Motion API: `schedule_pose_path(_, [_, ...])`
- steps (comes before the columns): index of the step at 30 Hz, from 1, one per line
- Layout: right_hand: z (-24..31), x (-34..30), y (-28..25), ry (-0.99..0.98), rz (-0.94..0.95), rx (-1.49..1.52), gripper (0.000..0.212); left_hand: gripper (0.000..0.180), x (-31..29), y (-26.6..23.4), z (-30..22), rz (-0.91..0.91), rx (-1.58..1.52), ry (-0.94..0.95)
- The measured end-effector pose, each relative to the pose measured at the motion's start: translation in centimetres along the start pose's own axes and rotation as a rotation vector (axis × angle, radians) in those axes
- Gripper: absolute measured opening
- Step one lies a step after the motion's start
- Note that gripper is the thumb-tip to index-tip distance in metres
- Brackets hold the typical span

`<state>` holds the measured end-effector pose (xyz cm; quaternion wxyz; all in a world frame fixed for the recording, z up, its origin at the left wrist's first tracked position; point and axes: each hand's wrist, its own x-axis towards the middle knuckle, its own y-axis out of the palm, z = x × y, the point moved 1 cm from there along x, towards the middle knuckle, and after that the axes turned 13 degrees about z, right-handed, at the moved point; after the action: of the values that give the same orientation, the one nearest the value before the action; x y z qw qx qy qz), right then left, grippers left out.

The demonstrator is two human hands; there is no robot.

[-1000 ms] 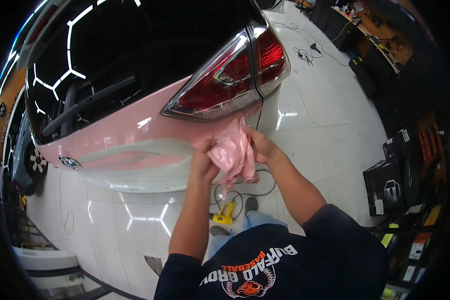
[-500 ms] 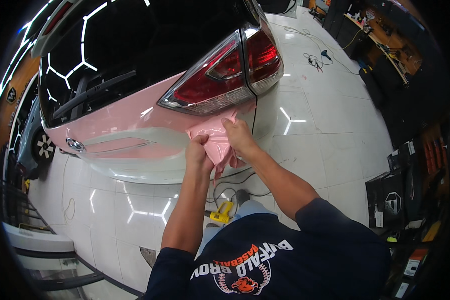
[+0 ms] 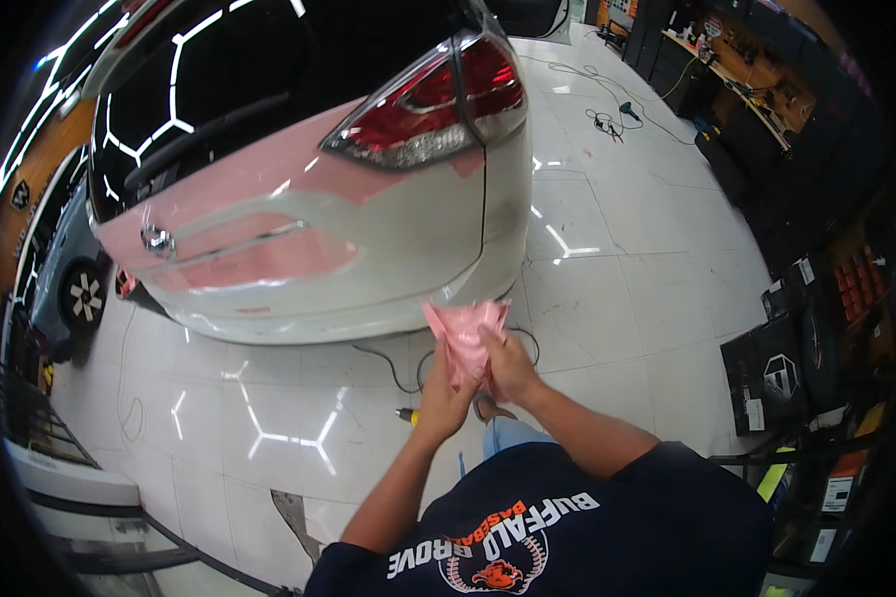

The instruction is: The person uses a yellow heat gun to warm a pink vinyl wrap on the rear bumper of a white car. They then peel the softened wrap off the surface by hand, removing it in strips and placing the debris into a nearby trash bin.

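Note:
Both my hands are gathered in front of my body, closed on a crumpled, glossy sheet of pink vinyl film (image 3: 463, 326). My left hand (image 3: 452, 386) grips its left side and lower end, while my right hand (image 3: 511, 364) pinches the right side. The sheet is clear of the car. Beyond it stands the rear of a white car (image 3: 418, 234), where pink film (image 3: 314, 149) still covers the upper tailgate and a patch beside the badge. Its edge is ragged below the red tail light (image 3: 418, 114); the panel under that shows pale.
A yellow heat gun (image 3: 409, 414), mostly hidden by my arm, and a dark cable (image 3: 388, 366) lie on the tiled floor. Farther right are another corded tool (image 3: 628, 111) and a workbench (image 3: 732, 75). Black boxes (image 3: 772, 383) line the right; another car (image 3: 65, 269) stands left.
My hands have moved from just below the tail light down toward my body, bringing the pink film away from the car. The pale panel is now uncovered to view.

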<state>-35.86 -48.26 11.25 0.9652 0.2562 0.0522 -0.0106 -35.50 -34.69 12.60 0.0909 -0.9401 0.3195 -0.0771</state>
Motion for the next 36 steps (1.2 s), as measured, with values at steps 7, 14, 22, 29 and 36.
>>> schedule_pose_path(7, [-13.4, -12.3, 3.0, 0.492, 0.440, -0.492, 0.053, 0.035, -18.8, 1.4, 5.1, -0.121, 0.073, -0.566])
schedule_pose_path(14, [-11.1, -6.5, 8.6, 0.606, 0.615, -0.076, 0.039, 0.035, -18.6, -3.0, 3.6, -0.369, 0.101, -0.437])
schedule_pose_path(22, [-12.9, 2.4, 16.5, 0.482, 0.241, 0.062, 0.022, 0.091, -17.1, -11.1, 0.7, -0.398, 0.530, -0.272])
schedule_pose_path(29, [-18.8, 6.6, 27.5, 0.740, 0.686, -0.137, 0.031, 0.061, -20.5, -17.8, 3.5, -0.782, 0.247, -0.300])
schedule_pose_path(36, [-25.5, 7.6, 40.2, 0.959, 1.140, -0.369, 0.062, 0.041, -32.5, -32.4, 11.5, -1.123, -0.361, -0.255])
